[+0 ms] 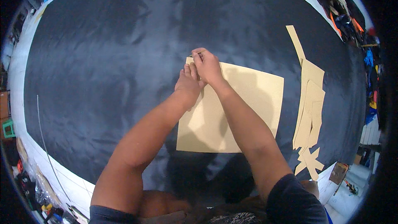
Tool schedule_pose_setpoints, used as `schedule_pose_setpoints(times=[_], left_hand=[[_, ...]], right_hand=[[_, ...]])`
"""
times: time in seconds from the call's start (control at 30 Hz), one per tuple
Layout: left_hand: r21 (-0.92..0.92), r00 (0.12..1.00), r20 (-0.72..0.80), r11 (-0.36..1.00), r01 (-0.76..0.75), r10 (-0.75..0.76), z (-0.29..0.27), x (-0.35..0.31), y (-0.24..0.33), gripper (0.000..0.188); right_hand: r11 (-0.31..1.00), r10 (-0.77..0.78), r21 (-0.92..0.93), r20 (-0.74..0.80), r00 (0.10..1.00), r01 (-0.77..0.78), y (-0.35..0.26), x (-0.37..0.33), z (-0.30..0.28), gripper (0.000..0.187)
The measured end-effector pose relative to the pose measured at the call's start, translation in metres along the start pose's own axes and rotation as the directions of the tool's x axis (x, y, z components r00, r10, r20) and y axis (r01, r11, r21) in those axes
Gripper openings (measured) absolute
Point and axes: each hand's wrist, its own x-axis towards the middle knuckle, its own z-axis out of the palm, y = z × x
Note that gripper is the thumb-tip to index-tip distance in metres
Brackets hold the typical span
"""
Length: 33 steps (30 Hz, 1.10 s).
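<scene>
A large tan sheet (253,112), like cardboard or stiff paper, lies on a wide black sheet of material (103,58). My left hand (188,86) rests on its upper left part, fingers stretched toward the corner and pressing down. Close against it, my right hand (208,65) is closed in a pinch at the same corner. From its fingers sticks a thin yellowish pen-like stick (202,51); its exact kind is too small to make out. The two hands touch or overlap, and my forearms cast shadows over the tan sheet.
Several cut tan pieces (311,99) lie overlapped at the right, with a narrow strip (295,43) above and small scraps (309,164) below. A long thin rod (43,141) lies at the left. Assorted clutter lines both sides, including a green stool-like object (8,128).
</scene>
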Motion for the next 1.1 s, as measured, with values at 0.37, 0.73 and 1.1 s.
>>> schedule_pose_setpoints(times=[0.37,0.73,1.1], left_hand=[[0.04,1.0,-0.002,0.999,-0.003,0.003,0.005,0.007,-0.001,0.129],[-0.039,0.996,-0.076,0.999,0.038,-0.041,0.004,0.007,0.004,0.137],[-0.003,1.0,-0.004,1.0,0.029,-0.029,-0.012,-0.001,0.007,0.147]], right_hand=[[0.974,-0.127,-0.185,0.04,0.991,0.132,-0.003,-0.003,0.0,0.022],[0.951,-0.134,-0.292,-0.099,0.986,0.1,0.047,-0.024,-0.061,0.023],[0.963,-0.052,-0.267,-0.239,0.97,-0.014,0.088,-0.036,-0.098,0.024]])
